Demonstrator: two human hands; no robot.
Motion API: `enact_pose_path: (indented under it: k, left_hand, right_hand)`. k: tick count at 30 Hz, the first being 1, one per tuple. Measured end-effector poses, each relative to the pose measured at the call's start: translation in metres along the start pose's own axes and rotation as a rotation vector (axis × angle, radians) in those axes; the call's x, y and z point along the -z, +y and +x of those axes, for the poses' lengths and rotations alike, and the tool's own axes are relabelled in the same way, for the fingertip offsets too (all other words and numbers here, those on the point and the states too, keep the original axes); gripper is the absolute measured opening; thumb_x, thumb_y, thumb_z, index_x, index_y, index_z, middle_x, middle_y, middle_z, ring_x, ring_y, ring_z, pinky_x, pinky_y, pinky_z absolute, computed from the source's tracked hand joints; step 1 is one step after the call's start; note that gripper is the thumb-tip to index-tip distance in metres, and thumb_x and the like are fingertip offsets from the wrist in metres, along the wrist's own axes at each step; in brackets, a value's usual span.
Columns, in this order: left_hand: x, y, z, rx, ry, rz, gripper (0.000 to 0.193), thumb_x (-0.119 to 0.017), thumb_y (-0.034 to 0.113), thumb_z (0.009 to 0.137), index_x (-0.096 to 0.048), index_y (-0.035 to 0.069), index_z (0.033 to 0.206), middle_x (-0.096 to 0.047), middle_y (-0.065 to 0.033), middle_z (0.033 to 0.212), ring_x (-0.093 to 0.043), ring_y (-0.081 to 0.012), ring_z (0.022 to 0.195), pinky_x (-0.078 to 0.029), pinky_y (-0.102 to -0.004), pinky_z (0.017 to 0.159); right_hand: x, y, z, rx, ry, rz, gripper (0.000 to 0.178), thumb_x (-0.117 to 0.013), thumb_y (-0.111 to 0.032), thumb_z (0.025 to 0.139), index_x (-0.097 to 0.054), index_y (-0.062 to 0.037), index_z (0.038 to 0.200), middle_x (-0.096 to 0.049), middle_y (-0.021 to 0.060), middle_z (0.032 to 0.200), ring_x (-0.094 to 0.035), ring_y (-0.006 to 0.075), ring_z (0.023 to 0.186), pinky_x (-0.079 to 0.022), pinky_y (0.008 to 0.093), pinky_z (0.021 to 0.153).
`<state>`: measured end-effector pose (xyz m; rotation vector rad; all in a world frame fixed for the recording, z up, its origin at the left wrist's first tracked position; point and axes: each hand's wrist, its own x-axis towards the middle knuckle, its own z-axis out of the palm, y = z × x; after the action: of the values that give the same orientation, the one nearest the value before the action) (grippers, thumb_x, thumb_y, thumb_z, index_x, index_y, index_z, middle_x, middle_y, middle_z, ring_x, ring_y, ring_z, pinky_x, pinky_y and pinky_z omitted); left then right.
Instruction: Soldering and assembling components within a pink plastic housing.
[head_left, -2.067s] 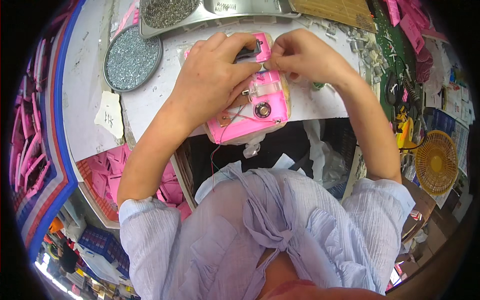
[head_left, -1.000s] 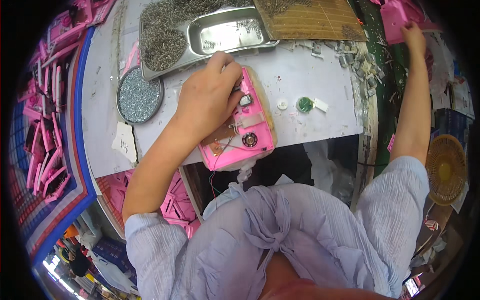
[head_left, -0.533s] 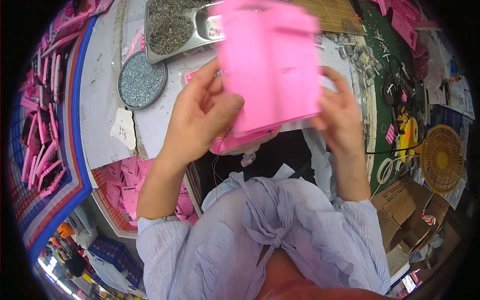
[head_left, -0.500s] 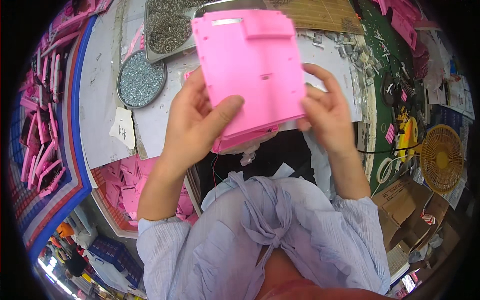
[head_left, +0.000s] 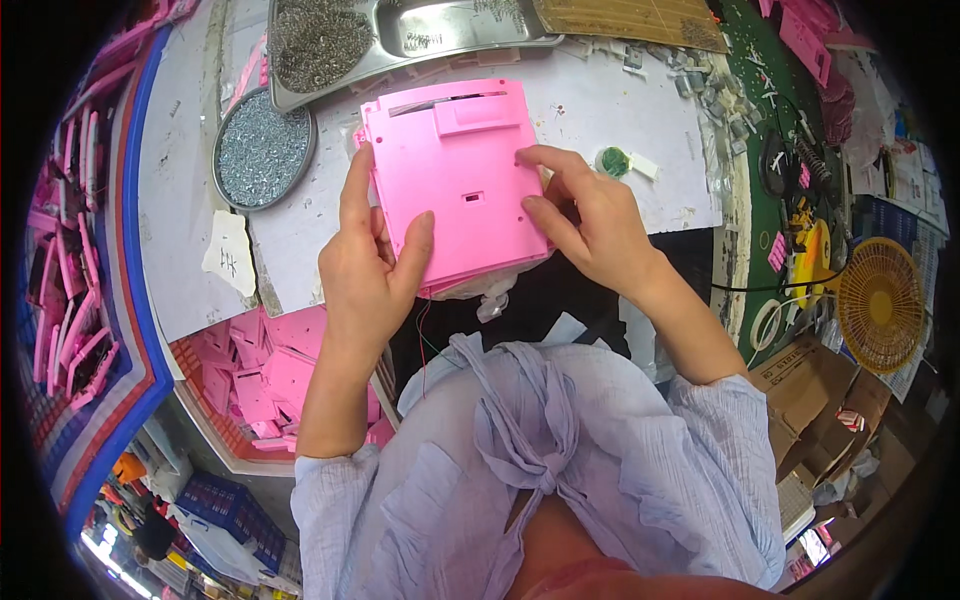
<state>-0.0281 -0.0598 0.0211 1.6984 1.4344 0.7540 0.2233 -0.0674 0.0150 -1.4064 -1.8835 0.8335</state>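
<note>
A flat pink plastic cover [head_left: 450, 185], with a raised block and a slot near its far end and a small rectangular hole, lies between my hands at the table's near edge. My left hand [head_left: 372, 250] grips its left side, thumb on top. On the right side, my right hand [head_left: 595, 220] holds the edge between thumb and fingers. Beneath the cover is another pink piece, mostly hidden, with clear plastic film [head_left: 492, 300] showing below it. Thin red and green wires [head_left: 423, 345] hang from the near left corner.
A round dish of small silver screws [head_left: 264, 150] stands at left. Behind is a metal tray [head_left: 400, 76] with springs. Pink parts fill a box [head_left: 265, 385] below left. A green round piece with a white tab [head_left: 628, 163] lies right; a yellow fan [head_left: 880, 305] stands beyond.
The pink cover has come down from a raised, tilted position onto the pink piece below. Both hands moved with it, and the green piece with the white tab has come into view.
</note>
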Motion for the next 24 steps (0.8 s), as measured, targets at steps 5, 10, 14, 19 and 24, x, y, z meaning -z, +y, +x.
enact_pose_path:
  k: [5,10,14,19,24]
  left_hand:
    - [-0.016,-0.011,-0.007,0.021,0.077,-0.474,0.073,-0.064,0.007,0.098,-0.024,-0.004,0.158,-0.074,-0.0130,0.101,-0.063,-0.0060,0.081,-0.046,-0.0184,0.063]
    - [-0.003,0.002,-0.009,0.005,0.086,-0.737,0.068,-0.057,0.002,0.101,-0.021,-0.005,0.158,-0.073,-0.0123,0.102,-0.064,-0.0058,0.088,-0.046,-0.0168,0.073]
    - [-0.004,0.001,-0.003,-0.032,0.125,-0.778,0.069,-0.055,0.000,0.101,-0.019,-0.003,0.159,-0.073,-0.0124,0.103,-0.064,-0.0053,0.086,-0.046,-0.0173,0.074]
    - [-0.018,0.006,0.000,0.062,0.109,-0.509,0.070,-0.061,0.006,0.100,-0.025,-0.001,0.159,-0.069,-0.0049,0.087,-0.055,-0.0021,0.068,-0.042,-0.0172,0.062]
    - [-0.018,-0.004,-0.004,0.018,0.150,-0.153,0.066,-0.067,0.013,0.097,-0.037,-0.002,0.154,-0.045,0.0053,0.061,-0.037,-0.0029,0.052,-0.032,-0.0219,0.049]
  right_hand:
    - [-0.002,-0.002,-0.005,-0.133,-0.020,0.252,0.042,-0.072,-0.008,0.090,-0.057,-0.0042,0.129,-0.051,0.0029,0.061,-0.050,0.0104,0.054,-0.040,0.0258,0.055]
    - [0.003,-0.008,-0.004,-0.280,-0.035,0.546,0.052,-0.070,0.001,0.089,-0.052,-0.0036,0.137,-0.054,-0.0038,0.068,-0.046,0.0022,0.059,-0.036,0.0192,0.057]
    - [0.009,-0.006,-0.005,-0.179,0.053,0.342,0.050,-0.076,-0.009,0.088,-0.055,-0.0041,0.132,-0.055,-0.0010,0.061,-0.046,0.0048,0.052,-0.035,0.0227,0.051]
    - [0.007,-0.001,-0.006,-0.174,-0.034,0.197,0.055,-0.073,-0.008,0.090,-0.050,-0.0033,0.139,-0.052,-0.0014,0.063,-0.048,0.0056,0.057,-0.036,0.0233,0.053]
    - [0.003,0.008,0.001,-0.031,-0.068,0.033,0.049,-0.072,-0.011,0.090,-0.055,-0.0050,0.136,-0.048,0.0007,0.058,-0.047,0.0103,0.051,-0.036,0.0271,0.052]
